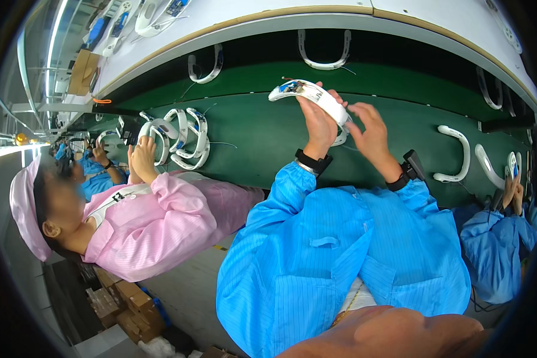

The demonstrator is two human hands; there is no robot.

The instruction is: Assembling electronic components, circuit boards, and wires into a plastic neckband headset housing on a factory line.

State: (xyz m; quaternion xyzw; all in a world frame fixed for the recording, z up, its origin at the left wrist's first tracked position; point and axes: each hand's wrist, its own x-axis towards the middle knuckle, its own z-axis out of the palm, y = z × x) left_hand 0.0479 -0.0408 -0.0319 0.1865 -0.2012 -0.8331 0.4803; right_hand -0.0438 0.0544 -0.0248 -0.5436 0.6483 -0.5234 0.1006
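- The white band (328, 106) is up off the green table (244, 119), in front of the person's chest, tilted with its blue part (291, 87) at the far left end.
- The left hand (320, 122) is closed round its middle — probably so that the blue part is left uncovered and the lower right end is free for the other hand.
- The right hand (369, 128) is half spread, thumb and fingers parted beside that lower end; whether the thumb touches it I cannot tell.
- Other bands lie apart: one at the right (463, 154), one beyond the hands (325, 63), perhaps spaced for easy reach.
- Pose: left palm under the band, wrist below it; right forearm angled inward, fingers pointing left — both wrists wear dark straps (313, 162).
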